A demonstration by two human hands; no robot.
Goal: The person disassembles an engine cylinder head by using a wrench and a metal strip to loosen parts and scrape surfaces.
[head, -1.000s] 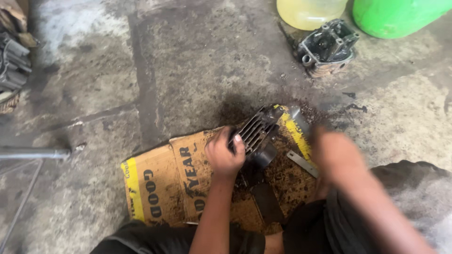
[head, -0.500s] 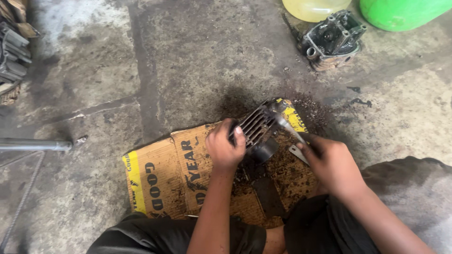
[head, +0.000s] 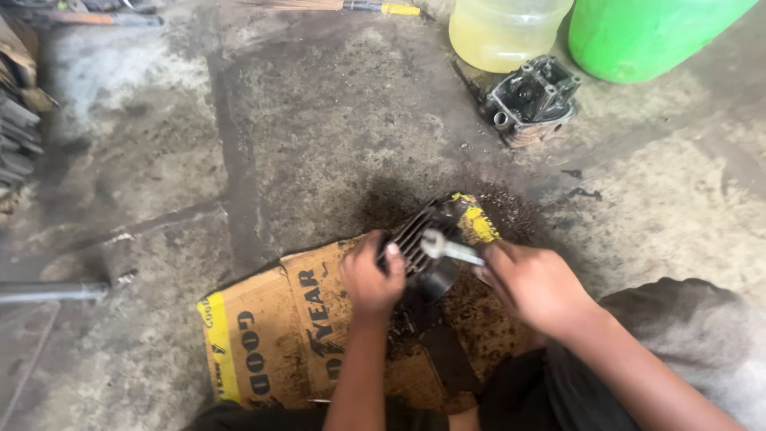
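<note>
A: Your left hand [head: 372,279] is clamped around the near end of the dark finned engine part [head: 421,239], fingers wrapped tight, holding it on the flattened cardboard [head: 271,335].

B: And my right?

A: Your right hand [head: 536,286] grips a short metal tool [head: 448,249], fingers closed around its handle. A second ago that hand sat farther back, at about four o'clock from the part; now the tool's tip lies right on the fins.

B: So what does that tell you?

A: I'd judge you've gone from lining up to working the tool against the part. The cardboard under it is dark with oily grit.

B: Anything else around me?

A: At one o'clock from the part, a second greasy engine piece [head: 531,100] rests on the concrete floor [head: 319,120], with a yellowish jug [head: 507,32] and a green container [head: 646,36] behind it. A metal bar [head: 48,292] lies at nine o'clock.
</note>
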